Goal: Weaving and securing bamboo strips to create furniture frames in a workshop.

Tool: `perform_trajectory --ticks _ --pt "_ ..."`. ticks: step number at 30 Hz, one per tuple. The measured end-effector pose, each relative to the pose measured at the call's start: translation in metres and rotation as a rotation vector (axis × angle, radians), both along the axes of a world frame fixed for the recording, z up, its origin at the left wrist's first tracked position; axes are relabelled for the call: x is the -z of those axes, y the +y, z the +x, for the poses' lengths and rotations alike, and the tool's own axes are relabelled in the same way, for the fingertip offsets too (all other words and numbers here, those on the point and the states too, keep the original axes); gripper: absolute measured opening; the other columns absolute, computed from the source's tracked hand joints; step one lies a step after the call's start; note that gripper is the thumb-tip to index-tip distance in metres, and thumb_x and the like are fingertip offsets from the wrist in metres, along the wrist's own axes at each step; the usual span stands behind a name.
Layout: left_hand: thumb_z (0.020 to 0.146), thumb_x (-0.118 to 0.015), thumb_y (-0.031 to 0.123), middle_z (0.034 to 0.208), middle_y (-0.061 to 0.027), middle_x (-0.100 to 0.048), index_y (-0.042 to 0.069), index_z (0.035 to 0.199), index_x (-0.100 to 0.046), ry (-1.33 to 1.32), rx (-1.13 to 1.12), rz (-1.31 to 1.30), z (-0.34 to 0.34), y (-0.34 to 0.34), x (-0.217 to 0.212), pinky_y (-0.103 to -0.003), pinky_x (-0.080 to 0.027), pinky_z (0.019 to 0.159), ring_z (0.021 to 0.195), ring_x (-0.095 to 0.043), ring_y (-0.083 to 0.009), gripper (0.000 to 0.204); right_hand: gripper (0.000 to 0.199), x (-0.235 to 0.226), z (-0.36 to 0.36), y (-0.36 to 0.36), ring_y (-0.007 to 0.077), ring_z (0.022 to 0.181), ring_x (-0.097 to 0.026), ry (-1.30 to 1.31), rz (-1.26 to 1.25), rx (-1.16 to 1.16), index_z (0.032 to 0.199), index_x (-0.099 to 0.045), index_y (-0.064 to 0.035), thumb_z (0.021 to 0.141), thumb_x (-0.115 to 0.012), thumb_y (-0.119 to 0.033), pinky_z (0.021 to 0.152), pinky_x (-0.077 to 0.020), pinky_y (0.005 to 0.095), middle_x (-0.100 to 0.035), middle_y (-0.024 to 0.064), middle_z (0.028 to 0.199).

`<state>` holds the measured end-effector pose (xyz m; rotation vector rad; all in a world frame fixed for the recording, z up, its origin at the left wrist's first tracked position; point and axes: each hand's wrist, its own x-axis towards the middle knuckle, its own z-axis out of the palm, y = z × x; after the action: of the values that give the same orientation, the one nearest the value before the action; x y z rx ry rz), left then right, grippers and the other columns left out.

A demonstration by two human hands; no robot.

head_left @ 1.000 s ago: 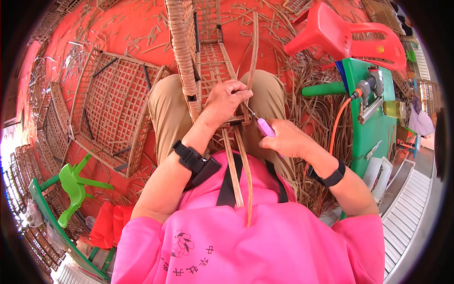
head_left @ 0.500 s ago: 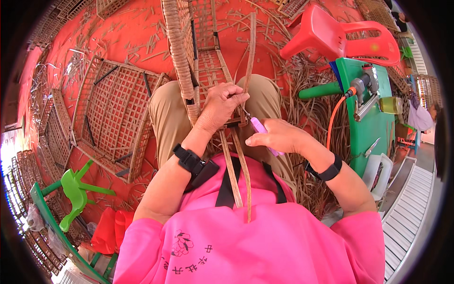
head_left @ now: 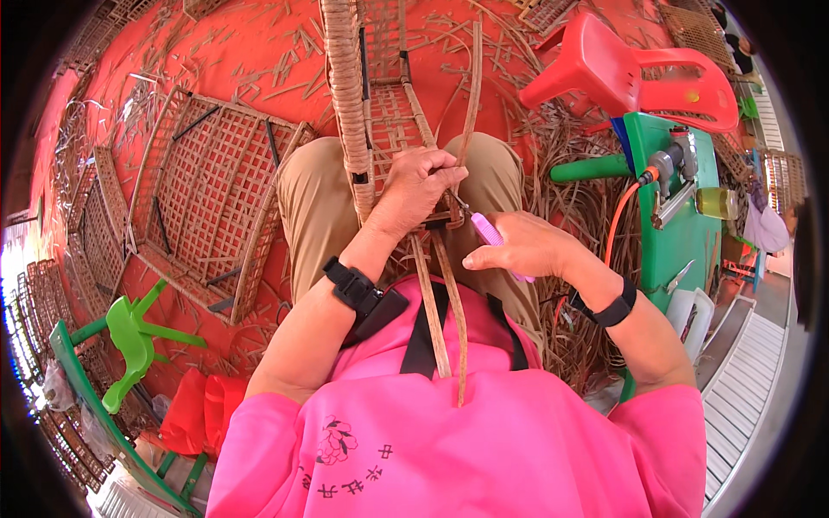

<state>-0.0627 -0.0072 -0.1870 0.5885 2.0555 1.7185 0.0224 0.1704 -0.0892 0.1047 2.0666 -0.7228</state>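
Note:
A woven basket [head_left: 349,95] with a thick wrapped rim stands between my knees, its lattice panel facing me. My left hand [head_left: 418,186] is closed at its near corner, pinching a flat cane strip [head_left: 474,95] that rises above my fingers. Two long strips [head_left: 434,302] trail from that corner toward my chest. In my right hand [head_left: 528,243] is a tool with a ribbed purple handle [head_left: 487,229], wrapped by the fingers. Its thin metal shaft reaches the corner beside my left fingertips; the tip is hidden there.
A lattice basket panel [head_left: 207,198] lies at the left, near a lime-green stool [head_left: 131,341]. To the right stand a red plastic chair [head_left: 604,69] and a green stool top [head_left: 682,250] bearing a power tool [head_left: 669,168] with an orange hose. Cane scraps cover the red floor.
The whole view has shifted slightly to the right in the picture. Both hands keep nearly the same place and grip on the basket corner and tool.

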Motion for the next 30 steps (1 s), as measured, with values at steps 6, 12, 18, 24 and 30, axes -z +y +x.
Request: perform_trajectory --ticks 6,12,18,24,30 --pt "0.086 -0.072 0.022 0.074 -0.0085 -0.065 0.0 0.086 -0.071 0.114 -0.027 -0.054 -0.001 0.0 0.002 -0.036 -0.046 0.08 0.078 -0.059 -0.024 0.022 0.045 0.015 0.012 -0.001 0.0425 0.08 -0.065 0.131 0.009 0.111 0.078 -0.061 0.0042 0.075 -0.066 -0.04 0.076 -0.0494 0.0482 -0.065 0.0267 0.077" --pt "0.093 -0.068 0.021 0.083 -0.0054 -0.066 0.001 0.096 -0.072 -0.289 -0.228 0.137 -0.002 0.01 0.001 -0.032 -0.048 0.075 0.082 -0.059 -0.0092 0.02 0.043 0.017 0.013 0.008 0.0365 0.076 -0.065 0.257 -0.055 0.234 0.084 -0.063 0.0033 0.078 -0.068 -0.039 0.073 -0.0483 0.0454 -0.065 0.0219 0.077" --pt "0.098 -0.061 0.036 0.127 -0.0137 -0.063 0.0 0.139 -0.05 -0.167 -0.377 -0.022 -0.008 0.007 0.046 -0.032 -0.047 0.098 0.115 -0.06 -0.0194 0.056 0.039 -0.017 0.042 0.012 0.0113 0.082 -0.052 0.154 -0.599 0.705 0.11 -0.061 -0.0003 0.088 -0.074 -0.03 0.075 -0.0443 0.03 -0.06 0.0018 0.091" --pt "0.102 -0.058 0.027 0.104 -0.0049 -0.065 -0.003 0.126 -0.059 -0.327 -0.062 0.031 0.008 -0.011 -0.002 -0.026 -0.05 0.085 0.092 -0.062 -0.0117 0.038 0.063 -0.063 0.082 0.092 0.0143 0.094 -0.059 1.012 -0.117 1.252 0.138 -0.048 0.0025 0.087 -0.074 -0.024 0.083 -0.0503 0.0296 -0.06 0.0072 0.109" --pt "0.096 -0.066 0.024 0.107 -0.0063 -0.066 -0.003 0.12 -0.06 -0.381 0.204 -0.136 0.016 -0.021 -0.021 -0.029 -0.051 0.084 0.095 -0.062 -0.012 0.036 0.074 -0.027 0.137 0.282 0.0196 0.083 -0.058 0.951 0.636 1.424 0.128 -0.056 0.0077 0.084 -0.07 -0.05 0.071 -0.0462 0.0308 -0.061 0.0102 0.099"
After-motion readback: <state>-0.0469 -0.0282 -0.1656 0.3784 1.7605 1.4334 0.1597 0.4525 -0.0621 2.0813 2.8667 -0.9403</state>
